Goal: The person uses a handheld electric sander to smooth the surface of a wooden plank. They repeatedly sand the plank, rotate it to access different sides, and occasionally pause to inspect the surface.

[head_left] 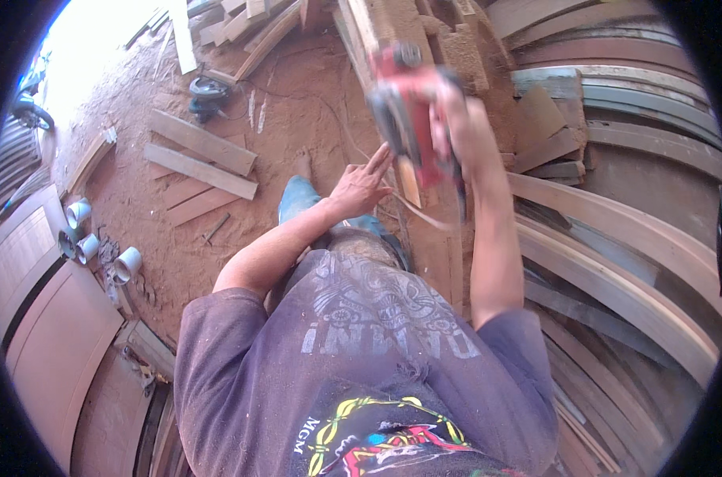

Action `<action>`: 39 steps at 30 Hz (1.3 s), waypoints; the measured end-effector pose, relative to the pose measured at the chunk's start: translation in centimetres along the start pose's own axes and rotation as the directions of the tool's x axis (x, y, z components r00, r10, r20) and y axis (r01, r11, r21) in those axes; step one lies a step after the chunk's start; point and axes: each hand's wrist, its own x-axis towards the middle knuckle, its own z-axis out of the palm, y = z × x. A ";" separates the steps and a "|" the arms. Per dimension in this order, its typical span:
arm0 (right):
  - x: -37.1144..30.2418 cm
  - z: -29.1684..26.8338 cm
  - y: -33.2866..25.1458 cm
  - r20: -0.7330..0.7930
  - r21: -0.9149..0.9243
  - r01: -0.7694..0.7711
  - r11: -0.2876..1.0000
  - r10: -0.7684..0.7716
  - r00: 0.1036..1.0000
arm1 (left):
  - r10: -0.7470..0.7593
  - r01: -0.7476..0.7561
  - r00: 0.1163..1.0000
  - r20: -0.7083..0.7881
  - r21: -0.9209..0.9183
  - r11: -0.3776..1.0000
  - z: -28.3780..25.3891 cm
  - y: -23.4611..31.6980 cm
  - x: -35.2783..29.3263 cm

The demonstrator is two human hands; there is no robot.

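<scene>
My right hand (456, 119) is wrapped round the handle of a red and black power tool (404, 107), which looks like an electric planer. Motion blurs the tool and this hand. Below the tool shows the pale end of a narrow wooden piece (409, 184); the tool covers part of it. My left hand (362, 184) is open, fingers stretched toward the tool's left side and the wood. Whether its fingertips touch either one I cannot tell. A cord (434, 222) curves below the tool.
Long boards (615, 215) are stacked along the right. Loose planks (202, 159) lie on the dusty ground at left, near a teal power tool (208, 95). Pale cups (127, 264) and wooden panels (63, 342) are at far left. Sawdust-covered wood (460, 56) stands ahead.
</scene>
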 end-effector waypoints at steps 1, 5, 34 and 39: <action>-3.2 -0.6 2.9 -0.063 0.009 -0.043 0.999 0.044 0.997 | -0.005 0.007 0.999 0.043 -0.038 0.999 -0.6 -0.1 0.3; -17.0 -1.3 7.8 -0.172 0.067 -0.232 0.970 0.240 0.955 | -0.034 0.014 0.997 -0.069 -0.281 0.960 -3.6 -0.9 1.1; 27.6 3.2 -14.9 -0.124 0.122 -0.106 0.987 0.121 0.985 | -0.544 0.303 0.838 -0.049 -0.787 0.538 -12.4 -17.4 24.8; 41.6 4.1 -20.3 -0.137 0.027 0.106 0.994 -0.101 0.985 | -0.632 0.412 0.773 0.049 -0.796 0.443 -14.4 -14.9 24.0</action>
